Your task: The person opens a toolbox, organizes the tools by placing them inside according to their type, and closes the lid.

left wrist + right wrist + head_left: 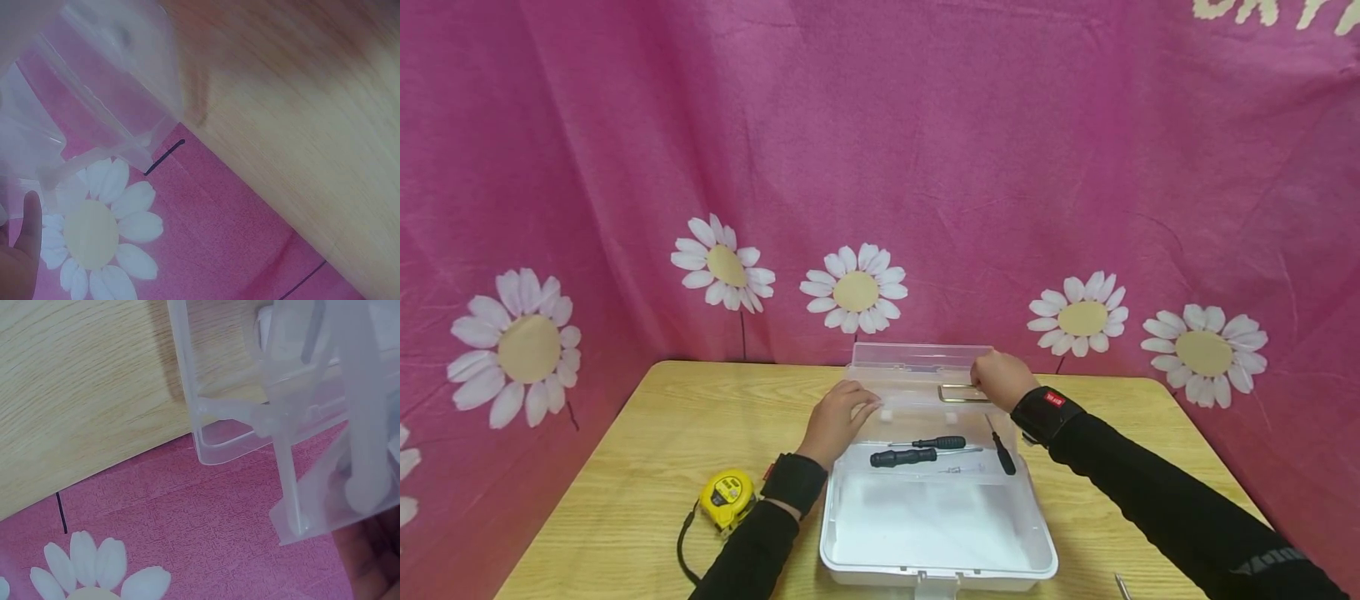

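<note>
A white toolbox (936,533) stands with its translucent lid (921,357) raised at the back. Translucent trays are fanned out above the base on hinge arms (287,475). My left hand (835,425) pinches the left edge of the upper tray (902,390). Its thumb shows beside the clear plastic in the left wrist view. At the right end of that tray, my right hand (1002,379) grips the edge with curled fingers, beside a gold-coloured rectangular frame (951,393). Three black-handled screwdrivers lie in the lower tray: one (904,457) in front, one (951,442) behind, another (1004,458) at the right.
A yellow tape measure (727,497) with a black strap lies left of the toolbox, close to my left forearm. A thin metal tip (1122,586) shows at the bottom right. The wooden table (730,400) backs onto a pink flowered cloth (955,183).
</note>
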`<move>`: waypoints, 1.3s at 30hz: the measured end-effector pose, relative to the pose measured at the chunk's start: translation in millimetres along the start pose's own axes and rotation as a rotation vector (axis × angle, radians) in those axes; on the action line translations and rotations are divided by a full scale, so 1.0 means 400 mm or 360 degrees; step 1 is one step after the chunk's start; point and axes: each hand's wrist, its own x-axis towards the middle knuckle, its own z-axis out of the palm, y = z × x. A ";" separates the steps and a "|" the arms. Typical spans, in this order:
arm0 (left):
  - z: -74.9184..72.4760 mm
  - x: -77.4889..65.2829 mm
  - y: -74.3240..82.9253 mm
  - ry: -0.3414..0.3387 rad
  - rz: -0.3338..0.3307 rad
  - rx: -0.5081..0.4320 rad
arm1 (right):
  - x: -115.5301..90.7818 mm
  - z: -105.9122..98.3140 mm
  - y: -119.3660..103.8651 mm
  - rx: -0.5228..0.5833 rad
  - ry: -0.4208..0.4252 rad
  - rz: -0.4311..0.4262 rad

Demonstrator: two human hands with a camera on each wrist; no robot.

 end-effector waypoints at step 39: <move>-0.010 0.004 -0.007 0.0010 0.0015 -0.0012 | -0.277 -0.104 0.060 0.0200 0.0136 -0.0057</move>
